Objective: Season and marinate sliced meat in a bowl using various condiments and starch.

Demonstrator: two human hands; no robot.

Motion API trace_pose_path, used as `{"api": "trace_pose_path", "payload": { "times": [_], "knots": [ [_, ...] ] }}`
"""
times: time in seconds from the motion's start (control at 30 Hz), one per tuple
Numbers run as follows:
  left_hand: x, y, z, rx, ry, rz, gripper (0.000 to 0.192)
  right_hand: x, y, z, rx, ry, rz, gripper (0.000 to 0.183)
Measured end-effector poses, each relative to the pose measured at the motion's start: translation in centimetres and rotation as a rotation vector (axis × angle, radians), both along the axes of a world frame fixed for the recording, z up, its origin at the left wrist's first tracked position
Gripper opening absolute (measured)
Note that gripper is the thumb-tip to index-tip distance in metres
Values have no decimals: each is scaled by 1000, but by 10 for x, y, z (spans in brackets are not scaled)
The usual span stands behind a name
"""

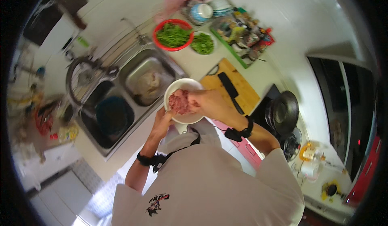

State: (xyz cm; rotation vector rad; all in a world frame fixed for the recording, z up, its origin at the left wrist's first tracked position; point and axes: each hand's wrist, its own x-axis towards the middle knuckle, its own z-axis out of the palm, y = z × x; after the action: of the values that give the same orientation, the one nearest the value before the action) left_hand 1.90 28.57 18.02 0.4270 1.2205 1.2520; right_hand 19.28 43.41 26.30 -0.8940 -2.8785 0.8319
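Note:
A white bowl (185,120) with raw minced meat (181,101) in it is held up in front of my body, near the counter's edge. My left hand (163,121) grips the bowl by its lower left rim, the thumb over the edge. Inside the bowl, the fingers of my right hand (206,103) are in the meat; the fingertips are partly hidden by it, and how firmly they hold any is hard to tell. To the right, a dark cleaver (228,85) lies on a wooden cutting board (245,89).
A double steel sink (182,71) with a curved faucet (69,80) is at left. Behind stand a red basin (156,41) and a plate (214,45) of green leaves, stacked bowls (201,12) and a green-edged tray (230,50) of packets. A dark wok (285,112) sits at right.

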Motion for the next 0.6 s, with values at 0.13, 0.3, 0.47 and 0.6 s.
{"api": "trace_pose_path", "payload": {
  "times": [0.13, 0.3, 0.47, 0.6],
  "knots": [
    [12, 16, -11, -1, -35, -44, 51, 20, -4, 0, 136, 142, -4, 24],
    [36, 56, -22, -48, -60, -123, 51, 60, 22, -18, -16, 75, -80, 39],
    [60, 97, -29, -76, -2, -226, 51, 107, 41, -28, -26, 153, -348, 38],
    [75, 130, -62, -106, 11, -289, 50, 143, 70, -42, -65, 98, -512, 34]
  ]
}}
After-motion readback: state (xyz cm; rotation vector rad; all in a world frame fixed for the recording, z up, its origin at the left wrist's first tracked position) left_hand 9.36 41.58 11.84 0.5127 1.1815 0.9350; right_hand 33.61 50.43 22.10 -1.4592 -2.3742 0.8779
